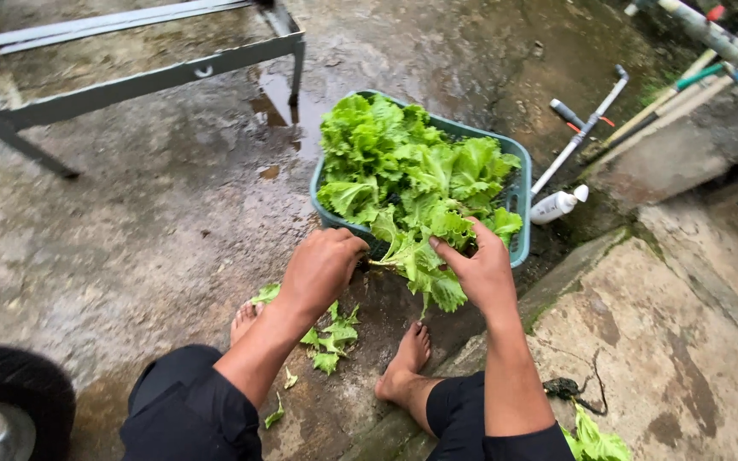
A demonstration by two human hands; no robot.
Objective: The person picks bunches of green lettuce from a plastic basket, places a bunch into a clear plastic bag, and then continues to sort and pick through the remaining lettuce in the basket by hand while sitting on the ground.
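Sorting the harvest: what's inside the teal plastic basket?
The teal basket is heaped with green leaf lettuce, some spilling over the near rim. Leaves cover its bottom, so anything underneath cannot be seen.

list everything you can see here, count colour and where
basket: one, teal, on the wet ground ahead
lettuce: one heap, green, filling the basket
lettuce bunch: one, green, held at the basket's near edge
leaf scraps: several, green, on the ground between the feet
bottle: one, white, lying right of the basket
pipes: a few, white and green, upper right
metal frame: one, grey, upper left
tyre: one, black, lower left
left hand: gripping the bunch's stem end
right hand: holding the bunch's leaves
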